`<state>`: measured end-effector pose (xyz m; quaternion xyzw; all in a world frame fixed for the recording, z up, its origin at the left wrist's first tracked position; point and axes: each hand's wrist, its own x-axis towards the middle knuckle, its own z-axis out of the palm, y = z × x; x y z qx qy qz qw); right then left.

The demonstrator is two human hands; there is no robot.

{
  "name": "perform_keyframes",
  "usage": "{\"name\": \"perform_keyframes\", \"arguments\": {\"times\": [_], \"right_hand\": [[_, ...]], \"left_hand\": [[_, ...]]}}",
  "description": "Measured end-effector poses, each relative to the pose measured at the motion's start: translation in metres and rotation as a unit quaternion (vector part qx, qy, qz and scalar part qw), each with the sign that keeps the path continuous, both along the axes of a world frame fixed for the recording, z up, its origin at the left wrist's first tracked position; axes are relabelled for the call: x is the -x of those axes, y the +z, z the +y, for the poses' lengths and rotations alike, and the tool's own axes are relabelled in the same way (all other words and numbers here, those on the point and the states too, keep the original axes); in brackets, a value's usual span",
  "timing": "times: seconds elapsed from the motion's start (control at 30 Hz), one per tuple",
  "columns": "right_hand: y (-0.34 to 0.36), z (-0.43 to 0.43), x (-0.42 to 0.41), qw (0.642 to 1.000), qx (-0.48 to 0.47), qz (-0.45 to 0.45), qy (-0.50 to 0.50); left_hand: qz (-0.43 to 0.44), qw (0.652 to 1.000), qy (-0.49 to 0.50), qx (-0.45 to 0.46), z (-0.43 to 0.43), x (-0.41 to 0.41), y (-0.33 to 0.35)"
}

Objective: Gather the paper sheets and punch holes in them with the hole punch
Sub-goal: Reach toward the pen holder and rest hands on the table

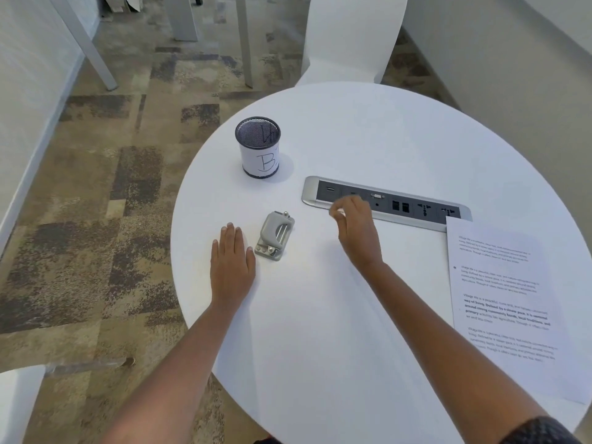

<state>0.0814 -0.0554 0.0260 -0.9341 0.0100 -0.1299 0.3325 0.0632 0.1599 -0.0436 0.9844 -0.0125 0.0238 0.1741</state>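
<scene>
A small grey metal hole punch (275, 235) lies on the round white table (368, 139), left of centre. My left hand (231, 261) rests flat on the table just left of the punch, fingers together, holding nothing. My right hand (355, 229) hovers right of the punch, in front of the socket strip, fingers loosely curled; whether it pinches a sheet's edge I cannot tell. Printed paper sheets (503, 299) lie at the table's right edge. A faint blank sheet seems to lie under my right forearm.
A black mesh pen cup (259, 151) with a white label marked "B" stands behind the punch. A silver socket strip (384, 203) is set into the table's middle. A white chair (349, 40) stands behind the table; carpet floor lies to the left.
</scene>
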Motion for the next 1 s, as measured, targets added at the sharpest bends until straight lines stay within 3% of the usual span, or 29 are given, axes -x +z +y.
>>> {"name": "perform_keyframes", "arguments": {"times": [0.27,0.67,0.87,0.93,1.0], "right_hand": [[0.028,0.050,-0.086,0.998,0.027,-0.041,0.039],[0.051,0.097,-0.176,0.998,0.045,-0.025,0.042],[0.050,0.107,-0.195,0.988,0.103,0.093,0.065],[0.048,0.107,-0.194,0.992,0.076,0.092,0.048],[0.045,0.104,-0.185,0.996,-0.011,0.086,0.027]], "left_hand": [[0.026,0.999,-0.024,-0.006,0.002,-0.032,-0.005],[0.000,0.999,-0.026,0.029,0.005,-0.043,-0.008],[-0.004,0.999,-0.027,0.039,0.006,-0.043,-0.009],[-0.005,0.999,-0.028,0.043,0.006,-0.043,-0.008],[-0.009,0.999,-0.025,0.041,0.007,-0.043,-0.008]]}}
